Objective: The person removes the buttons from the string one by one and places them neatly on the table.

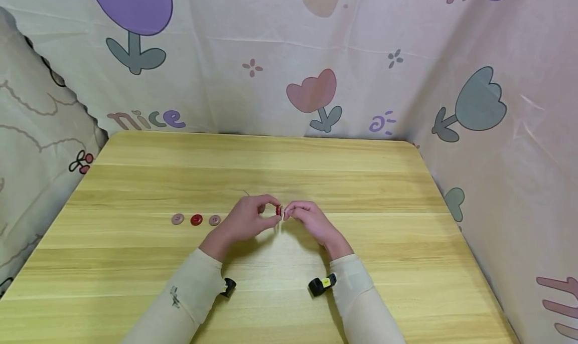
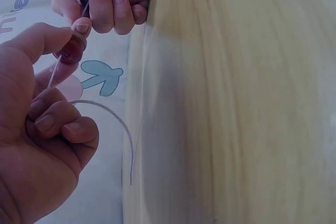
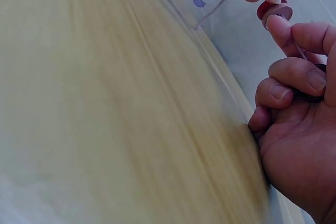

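Between thumb and fingertips, my left hand [image 1: 247, 217] pinches a red button [image 2: 72, 52] and a pinkish button [image 3: 282, 10], stacked face to face. A thin white string [image 2: 116, 117] runs through them. Its loose tail hangs in a curve below the left hand. Just to the right, my right hand [image 1: 313, 222] pinches the string on the other side of the buttons. A dark round piece [image 3: 314, 97] shows under its curled fingers, mostly hidden. Both hands are close together above the wooden table [image 1: 289, 163], fingertips almost meeting.
Left of my left hand, a pinkish button [image 1: 177, 218], a red button [image 1: 196, 219] and another pinkish button [image 1: 214, 220] lie in a row. A patterned cloth [image 1: 217, 93] hangs behind and beside the table.
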`<state>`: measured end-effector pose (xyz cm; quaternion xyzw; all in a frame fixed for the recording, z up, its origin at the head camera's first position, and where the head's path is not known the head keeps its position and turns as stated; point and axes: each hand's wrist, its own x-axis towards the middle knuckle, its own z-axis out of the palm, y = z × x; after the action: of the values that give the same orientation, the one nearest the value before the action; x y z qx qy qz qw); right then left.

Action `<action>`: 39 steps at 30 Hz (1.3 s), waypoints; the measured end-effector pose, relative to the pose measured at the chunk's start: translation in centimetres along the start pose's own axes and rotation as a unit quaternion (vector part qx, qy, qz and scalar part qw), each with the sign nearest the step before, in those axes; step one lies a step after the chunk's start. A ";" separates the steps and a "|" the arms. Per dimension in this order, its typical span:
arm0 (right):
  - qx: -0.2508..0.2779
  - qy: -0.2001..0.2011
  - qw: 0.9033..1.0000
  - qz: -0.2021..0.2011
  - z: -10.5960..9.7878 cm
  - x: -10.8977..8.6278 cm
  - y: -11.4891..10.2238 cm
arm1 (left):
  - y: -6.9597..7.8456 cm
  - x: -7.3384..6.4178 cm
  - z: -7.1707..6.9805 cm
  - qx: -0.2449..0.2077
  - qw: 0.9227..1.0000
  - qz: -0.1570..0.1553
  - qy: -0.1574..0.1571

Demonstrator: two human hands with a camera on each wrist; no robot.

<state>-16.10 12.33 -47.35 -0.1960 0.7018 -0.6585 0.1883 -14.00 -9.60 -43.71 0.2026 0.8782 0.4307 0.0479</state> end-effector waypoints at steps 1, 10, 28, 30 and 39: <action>-0.001 0.000 1.000 0.000 0.0 0.0 0.0 | 0.0 0.0 0.0 0.000 1.000 -0.004 0.001; -0.012 0.001 1.000 0.008 0.1 -0.1 -0.1 | 0.0 -0.5 -0.5 0.007 0.999 -0.042 0.001; 0.003 -0.004 1.000 0.012 0.0 -0.3 -0.2 | -0.6 -1.4 -2.3 0.008 0.997 -0.082 0.012; -0.001 -0.002 1.000 0.012 0.1 -0.3 -0.2 | -0.6 -1.5 -2.5 0.003 0.996 -0.085 0.014; -0.011 0.002 1.000 0.009 0.1 -0.3 -0.4 | -1.3 -1.9 -3.9 0.005 0.995 -0.091 0.031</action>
<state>-15.79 12.39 -46.99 -0.1900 0.7113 -0.6494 0.1907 -13.64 -13.97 -42.41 0.1083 0.8961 0.4263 0.0589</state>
